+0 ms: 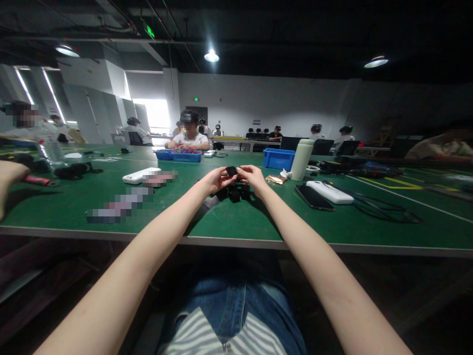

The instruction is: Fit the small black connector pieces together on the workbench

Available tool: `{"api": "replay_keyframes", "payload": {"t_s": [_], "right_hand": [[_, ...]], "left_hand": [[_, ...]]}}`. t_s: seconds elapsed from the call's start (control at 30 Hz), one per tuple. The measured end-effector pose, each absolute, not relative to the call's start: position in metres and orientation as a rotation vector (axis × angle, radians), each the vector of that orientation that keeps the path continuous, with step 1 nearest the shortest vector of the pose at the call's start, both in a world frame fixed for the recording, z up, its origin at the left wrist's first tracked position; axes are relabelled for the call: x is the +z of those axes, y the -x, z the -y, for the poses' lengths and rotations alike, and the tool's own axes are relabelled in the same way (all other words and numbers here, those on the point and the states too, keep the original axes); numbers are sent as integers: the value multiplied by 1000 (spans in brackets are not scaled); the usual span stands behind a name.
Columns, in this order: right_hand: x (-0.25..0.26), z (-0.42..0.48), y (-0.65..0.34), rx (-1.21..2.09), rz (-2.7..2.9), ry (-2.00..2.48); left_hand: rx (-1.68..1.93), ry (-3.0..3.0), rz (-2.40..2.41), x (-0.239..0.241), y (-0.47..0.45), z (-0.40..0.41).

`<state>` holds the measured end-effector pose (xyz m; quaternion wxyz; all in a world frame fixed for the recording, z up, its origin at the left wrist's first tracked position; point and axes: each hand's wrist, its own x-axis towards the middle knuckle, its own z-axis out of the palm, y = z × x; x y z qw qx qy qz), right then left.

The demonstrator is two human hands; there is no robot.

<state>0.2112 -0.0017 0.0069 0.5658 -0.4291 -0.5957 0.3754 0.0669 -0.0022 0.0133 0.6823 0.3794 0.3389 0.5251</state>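
Observation:
Both my arms reach out over the green table (236, 224). My left hand (216, 179) and my right hand (251, 176) meet above it, fingers pinched together on a small black part (231, 171) held between them. Just below the hands, a few more small black parts (235, 193) lie in a cluster on the table top.
A black phone (314, 197) and a white power bank (330, 192) with cables lie to the right, near a pale bottle (301, 159) and a blue bin (278, 158). Another white device (140, 175) lies to the left. Other people sit at the far side and further tables.

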Motion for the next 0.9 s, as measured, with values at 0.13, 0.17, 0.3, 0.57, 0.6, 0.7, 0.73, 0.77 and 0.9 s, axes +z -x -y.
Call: {"api": "replay_keyframes", "payload": {"t_s": [0.13,0.17,0.3,0.57,0.6,0.7,0.73,0.77,0.9], "right_hand": [[7,-7,-224,624,1438,1140],[5,-8,-229,475,1482,1227],[-7,-12,-250,111,1746,1669],[-7,-12,-248,64,1770,1540],[-4,-10,-243,118,1755,1430],[0,-6,-230,379,1766,1140],[-1,-5,-226,438,1787,1070],[-2,-5,-223,480,1809,1015],[-9,-7,-220,584,1898,874]], "left_hand": [[1203,-747,-786,17,-64,2],[1217,-722,-788,18,-63,1],[1228,-637,-809,18,-62,1],[1211,-649,-836,17,-64,0],[1210,-668,-833,16,-63,-1],[1188,-742,-832,16,-62,-4],[1179,-768,-835,16,-61,-4],[1172,-791,-841,16,-61,-5],[1127,-877,-868,15,-62,-4]]}}
